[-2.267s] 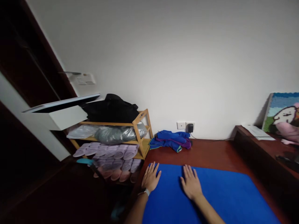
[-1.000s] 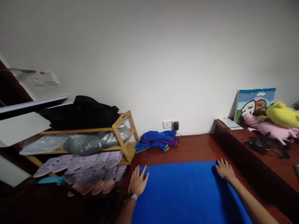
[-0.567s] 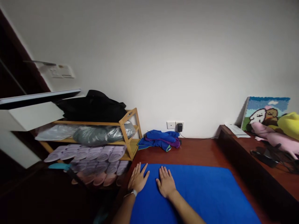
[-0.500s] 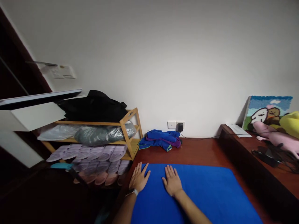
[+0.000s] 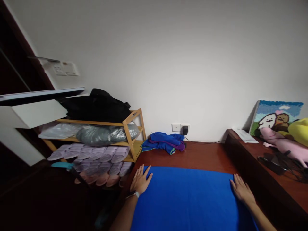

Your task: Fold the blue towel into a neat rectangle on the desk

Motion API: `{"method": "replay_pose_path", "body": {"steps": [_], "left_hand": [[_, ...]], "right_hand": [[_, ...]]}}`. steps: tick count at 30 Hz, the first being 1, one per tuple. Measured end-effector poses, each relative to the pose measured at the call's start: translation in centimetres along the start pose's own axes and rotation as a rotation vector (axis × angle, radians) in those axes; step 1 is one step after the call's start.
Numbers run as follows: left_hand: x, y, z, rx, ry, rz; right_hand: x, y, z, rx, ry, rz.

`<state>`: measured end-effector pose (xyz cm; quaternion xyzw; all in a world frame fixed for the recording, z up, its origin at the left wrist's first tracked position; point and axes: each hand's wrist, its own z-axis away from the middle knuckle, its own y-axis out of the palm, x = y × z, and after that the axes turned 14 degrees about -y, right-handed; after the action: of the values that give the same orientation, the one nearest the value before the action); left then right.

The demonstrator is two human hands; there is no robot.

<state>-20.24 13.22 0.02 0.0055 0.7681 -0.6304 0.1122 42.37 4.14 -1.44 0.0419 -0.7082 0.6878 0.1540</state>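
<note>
A blue cloth (image 5: 190,195) lies spread flat on the reddish-brown wooden table (image 5: 204,157). My left hand (image 5: 141,180) rests palm down over its far left corner, fingers spread, with a watch on the wrist. At the far right corner, my right hand (image 5: 243,190) lies flat along the cloth's edge, its fingers stretched out. Neither hand grips anything. Beyond the cloth, against the wall, sits a crumpled heap of blue and purple cloths (image 5: 166,141) with green edging.
On the left stands a wooden rack (image 5: 131,138) with a black bag (image 5: 96,107), plastic-wrapped bundles and several lilac slippers (image 5: 89,152). A black plug (image 5: 185,130) sits in the wall socket, its cord running right. A raised ledge (image 5: 243,147) on the right holds a pink plush toy (image 5: 284,142) and a fluffy picture (image 5: 276,117).
My right hand has slid right across the blue cloth, from near its left part to the far right corner. My left hand stays at the left corner.
</note>
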Motion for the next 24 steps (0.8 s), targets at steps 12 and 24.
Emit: {"method": "replay_pose_path", "body": {"steps": [12, 24], "left_hand": [[0.3, 0.6, 0.0, 0.01, -0.009, 0.014], [0.6, 0.9, 0.0, -0.007, -0.007, 0.014]], "right_hand": [[27.9, 3.5, 0.2, -0.043, -0.416, -0.073], [24.1, 5.2, 0.4, 0.048, -0.402, -0.023]]}}
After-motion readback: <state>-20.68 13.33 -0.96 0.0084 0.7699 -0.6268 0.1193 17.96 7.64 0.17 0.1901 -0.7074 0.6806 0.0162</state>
